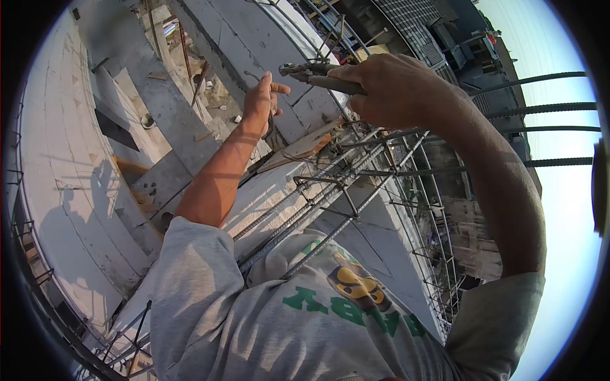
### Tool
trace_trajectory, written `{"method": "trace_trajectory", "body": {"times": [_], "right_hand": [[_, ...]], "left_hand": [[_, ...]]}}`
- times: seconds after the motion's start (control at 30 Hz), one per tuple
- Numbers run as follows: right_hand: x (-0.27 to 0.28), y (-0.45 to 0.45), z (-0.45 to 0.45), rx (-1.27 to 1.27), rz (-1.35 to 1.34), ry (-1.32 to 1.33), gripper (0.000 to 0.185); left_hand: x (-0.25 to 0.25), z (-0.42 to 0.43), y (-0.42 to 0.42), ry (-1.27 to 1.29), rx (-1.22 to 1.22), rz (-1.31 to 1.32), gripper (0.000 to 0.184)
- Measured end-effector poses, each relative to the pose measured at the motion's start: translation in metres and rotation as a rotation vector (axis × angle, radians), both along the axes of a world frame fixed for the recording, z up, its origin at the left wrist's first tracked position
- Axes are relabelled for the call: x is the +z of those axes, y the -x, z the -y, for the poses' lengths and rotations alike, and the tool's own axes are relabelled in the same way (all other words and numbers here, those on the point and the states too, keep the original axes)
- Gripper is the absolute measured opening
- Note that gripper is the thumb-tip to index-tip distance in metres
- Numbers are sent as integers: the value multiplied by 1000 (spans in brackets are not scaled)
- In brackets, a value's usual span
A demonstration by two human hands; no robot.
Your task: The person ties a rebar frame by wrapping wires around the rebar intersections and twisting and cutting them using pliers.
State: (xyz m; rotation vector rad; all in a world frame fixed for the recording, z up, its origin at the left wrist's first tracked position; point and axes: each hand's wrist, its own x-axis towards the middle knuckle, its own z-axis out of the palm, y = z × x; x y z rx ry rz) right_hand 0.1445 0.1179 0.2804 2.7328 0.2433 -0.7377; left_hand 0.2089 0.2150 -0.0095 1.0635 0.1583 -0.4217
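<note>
My right hand (397, 89) is wrapped round the dark handles of a pair of pliers (324, 75). The jaws point left, toward my left hand (264, 101), and do not touch it. My left hand is raised with its thumb up and fingers partly curled. A thin bent wire (253, 75) shows beside its thumb, and more thin wire hangs below its fingers. Below both hands a bundle of ribbed steel bars (305, 209) with square ties runs diagonally past my body.
Several curved rebars (540, 109) stick out at the right, near my right forearm. A wooden board (302, 149) lies beside the steel cage. Grey panels (82, 190) with gaps between them spread at the left. Rooftops (413, 32) show beyond the edge, at the top right.
</note>
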Motion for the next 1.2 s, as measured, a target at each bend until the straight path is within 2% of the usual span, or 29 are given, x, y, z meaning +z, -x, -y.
{"method": "trace_trajectory", "body": {"times": [0.1, 0.2, 0.3, 0.33, 0.43, 0.47, 0.57, 0.7, 0.83, 0.87, 1.03, 1.1, 1.2], "right_hand": [[-11, -2, 2, 233, -175, 262, 47], [1, -2, -24, 186, -418, 582, 43], [18, -11, -31, 6, -300, 338, 40], [13, -12, -22, 101, -219, 252, 40], [2, -6, -18, 208, -168, 313, 38], [-1, -6, -22, 152, -346, 501, 36], [1, 0, -8, 152, -395, 510, 35], [14, 7, 16, 119, 3, 69, 40], [18, 47, 27, -67, 360, -421, 47], [22, 61, 31, -74, 371, -506, 51], [-4, 141, 81, -43, 556, -1400, 76], [-23, 192, 109, -238, 544, -1707, 88], [-53, 247, 123, -346, 669, -2072, 84]], "left_hand": [[-5, 0, 4, -2, -8, 46, 59], [-8, -8, -2, 11, 17, 27, 59], [-15, -5, 0, 28, 35, 12, 59], [-17, 1, 0, 19, 43, 2, 59], [-13, 6, 4, 2, 31, 4, 59], [-10, 1, 5, -15, 21, 16, 59], [-8, -11, -2, 32, -2, 32, 60], [11, -5, -1, -7, 4, 64, 61], [20, 7, 2, 2, -12, 92, 58], [23, 6, 2, 8, -17, 93, 58], [29, 2, 0, 39, -12, 88, 57], [35, -1, 2, 40, -55, 92, 57], [38, -3, 3, 66, -94, 83, 58]]}}
